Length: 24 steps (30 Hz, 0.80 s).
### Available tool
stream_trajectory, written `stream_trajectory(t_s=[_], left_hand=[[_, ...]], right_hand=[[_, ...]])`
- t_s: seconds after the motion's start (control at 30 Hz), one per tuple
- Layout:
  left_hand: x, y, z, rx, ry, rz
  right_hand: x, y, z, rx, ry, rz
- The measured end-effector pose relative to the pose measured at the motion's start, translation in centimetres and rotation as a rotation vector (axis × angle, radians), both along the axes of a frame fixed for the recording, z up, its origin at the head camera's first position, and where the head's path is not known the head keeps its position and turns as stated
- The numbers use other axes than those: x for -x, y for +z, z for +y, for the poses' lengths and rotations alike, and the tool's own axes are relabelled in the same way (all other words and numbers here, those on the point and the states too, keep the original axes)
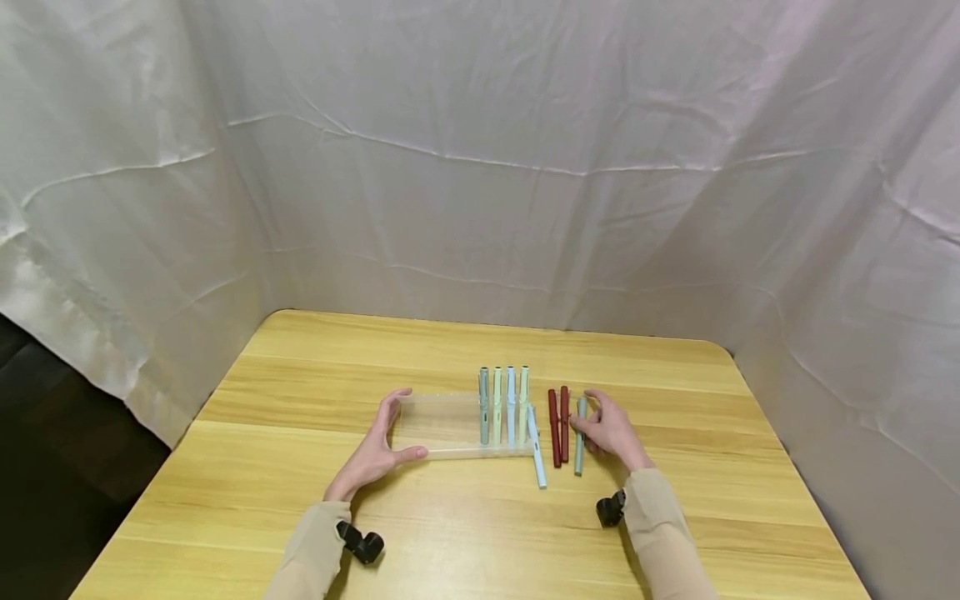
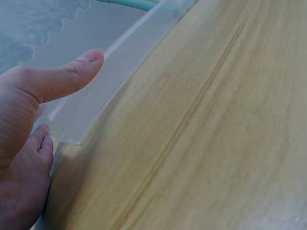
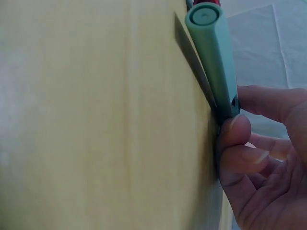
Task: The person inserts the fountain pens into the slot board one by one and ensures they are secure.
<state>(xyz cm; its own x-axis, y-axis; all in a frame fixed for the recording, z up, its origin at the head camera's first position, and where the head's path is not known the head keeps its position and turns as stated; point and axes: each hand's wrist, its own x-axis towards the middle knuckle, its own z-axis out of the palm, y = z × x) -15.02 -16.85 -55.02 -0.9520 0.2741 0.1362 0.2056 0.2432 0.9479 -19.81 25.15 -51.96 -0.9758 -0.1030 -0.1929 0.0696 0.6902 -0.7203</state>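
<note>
My left hand (image 1: 372, 454) grips the left end of a clear plastic pen tray (image 1: 438, 454), thumb along its front wall and fingers round the far corner. In the left wrist view the tray's far edge (image 2: 50, 36) is scalloped. Several pens stand side by side in its right half, among them a grey-green pen (image 1: 483, 408) and a light blue one (image 1: 512, 408). My right hand (image 1: 609, 427) pinches another grey-green pen (image 1: 581, 442), seen end-on as teal (image 3: 213, 57) in the right wrist view. Two dark red pens (image 1: 554, 429) lie just left of it.
A second light blue pen (image 1: 537, 454) lies slanted at the tray's right end, its lower end pointing towards me. The wooden table (image 1: 465, 525) has grey-white curtains (image 1: 480, 225) behind it and along its sides. Each wrist carries a small black camera (image 1: 611, 508).
</note>
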Motion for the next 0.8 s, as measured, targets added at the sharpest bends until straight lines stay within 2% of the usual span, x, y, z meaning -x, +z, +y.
stream_trajectory(t_s=[0.5,0.8], left_hand=[[0.03,0.1,0.0,0.002,0.001,0.013],[0.0,0.12,0.03,-0.003,-0.004,-0.001]], right_hand=[[-0.21,0.17,-0.43,-0.029,-0.03,0.011],[-0.5,-0.03,-0.45,0.019,-0.065,0.022]])
